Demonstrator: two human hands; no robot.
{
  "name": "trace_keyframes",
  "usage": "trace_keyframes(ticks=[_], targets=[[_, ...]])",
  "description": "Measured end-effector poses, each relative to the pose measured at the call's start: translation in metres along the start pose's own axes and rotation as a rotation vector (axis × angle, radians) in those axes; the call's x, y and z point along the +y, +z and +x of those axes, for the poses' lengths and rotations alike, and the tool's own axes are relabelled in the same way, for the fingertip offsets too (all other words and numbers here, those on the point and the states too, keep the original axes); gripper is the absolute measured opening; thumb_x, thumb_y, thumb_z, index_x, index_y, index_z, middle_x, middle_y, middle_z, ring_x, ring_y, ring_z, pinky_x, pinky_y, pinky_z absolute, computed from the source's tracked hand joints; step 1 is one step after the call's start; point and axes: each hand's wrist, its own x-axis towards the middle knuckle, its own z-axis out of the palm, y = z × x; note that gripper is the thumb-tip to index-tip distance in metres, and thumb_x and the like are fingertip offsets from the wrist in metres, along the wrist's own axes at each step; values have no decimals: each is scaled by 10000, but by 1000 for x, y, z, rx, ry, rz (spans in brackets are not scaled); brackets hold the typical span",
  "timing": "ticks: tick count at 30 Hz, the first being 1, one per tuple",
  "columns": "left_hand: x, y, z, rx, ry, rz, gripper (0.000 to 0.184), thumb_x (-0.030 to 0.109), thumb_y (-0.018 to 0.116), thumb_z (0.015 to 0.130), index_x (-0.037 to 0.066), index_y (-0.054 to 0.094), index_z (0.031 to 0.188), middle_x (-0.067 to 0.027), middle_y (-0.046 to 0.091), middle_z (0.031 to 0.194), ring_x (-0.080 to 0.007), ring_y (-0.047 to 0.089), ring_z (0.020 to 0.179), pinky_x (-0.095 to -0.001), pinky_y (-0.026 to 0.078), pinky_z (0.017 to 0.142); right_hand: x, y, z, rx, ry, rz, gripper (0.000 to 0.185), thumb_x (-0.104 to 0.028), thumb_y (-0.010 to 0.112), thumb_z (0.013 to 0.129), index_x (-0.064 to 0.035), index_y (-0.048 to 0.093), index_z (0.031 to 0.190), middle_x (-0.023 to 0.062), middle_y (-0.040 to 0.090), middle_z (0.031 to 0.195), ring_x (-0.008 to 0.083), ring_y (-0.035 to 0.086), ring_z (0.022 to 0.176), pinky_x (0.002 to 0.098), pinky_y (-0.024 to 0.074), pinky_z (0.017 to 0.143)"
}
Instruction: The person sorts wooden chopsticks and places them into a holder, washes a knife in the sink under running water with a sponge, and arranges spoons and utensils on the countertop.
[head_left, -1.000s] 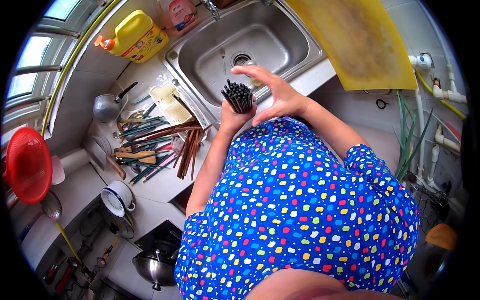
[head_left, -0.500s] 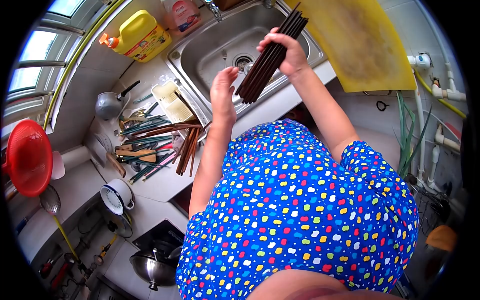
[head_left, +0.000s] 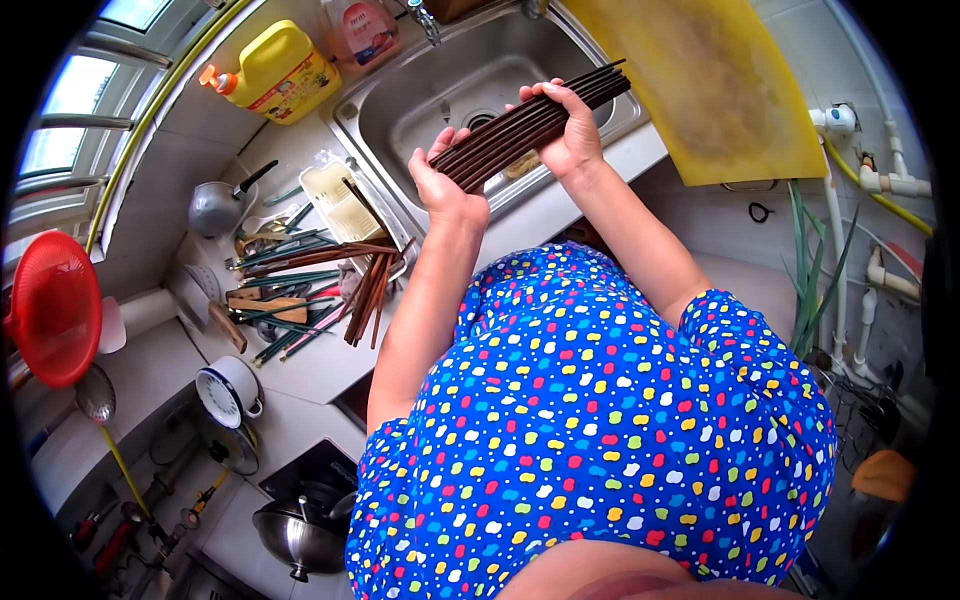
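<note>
A thick bundle of dark brown chopsticks (head_left: 510, 132) lies slantwise between my two hands, above the sink (head_left: 395, 110). My right hand (head_left: 573, 135) is wrapped round the bundle toward its right end, thumb on top. At the other end my left hand (head_left: 450, 190) cups the chopstick tips, which rest against its palm and fingers. Part of its fingers is hidden behind the bundle. Left of my left forearm, reddish-brown chopsticks (head_left: 370, 295) lie in a loose pile by a cream plastic rack (head_left: 335, 200).
Green-tipped chopsticks and other utensils (head_left: 285, 285) cover the left counter near a small grey pot (head_left: 217, 210). A yellow bottle (head_left: 285, 75) stands behind. A yellow board (head_left: 700, 90) is right of the sink. A red colander (head_left: 55, 310) and a lidded wok (head_left: 305, 535) are at left.
The bundle has swung from steep to flatter, its upper end going right and down. My left hand has moved right and now touches the lower ends, where it was apart before.
</note>
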Motion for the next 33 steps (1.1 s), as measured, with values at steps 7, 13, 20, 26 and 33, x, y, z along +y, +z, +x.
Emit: trace_keyframes(ticks=[7,13,20,26,33], targets=[[15,14,-20,-237,-16,-17,667,556,185,965,55,498,1274,-114,563,1206,-296,517,1127,-465,388,1015,-18,2,16,88,-30,72,184,0,632,779,-145,561,867,53,646,808,226,646,841,524,517,847],[0,2,-1,-26,88,199,588,460,235,962,16,531,1209,-139,626,1133,-301,556,1091,-449,441,974,12,2,4,47,-63,-105,194,-26,637,817,-150,555,942,67,652,847,228,646,871,482,515,876],[24,-2,-12,-363,-93,-275,632,550,250,966,58,478,1291,-158,523,1324,-294,544,1111,-419,449,943,-2,-23,32,88,36,52,61,-69,615,800,-65,585,853,97,641,839,255,641,856,512,506,868],[16,7,-27,-290,-23,-95,640,571,293,964,82,438,1351,-120,477,1374,-261,439,1231,-427,328,1041,-10,-26,38,171,38,80,77,-96,599,795,-22,597,813,115,639,847,266,637,856,511,490,893],[12,23,-79,-247,1028,1447,753,229,730,732,-17,375,1348,-252,270,1411,-409,314,1303,-441,255,1093,-12,-4,43,-26,-189,-305,312,58,622,770,-73,502,1027,107,631,813,274,656,758,416,523,774]])
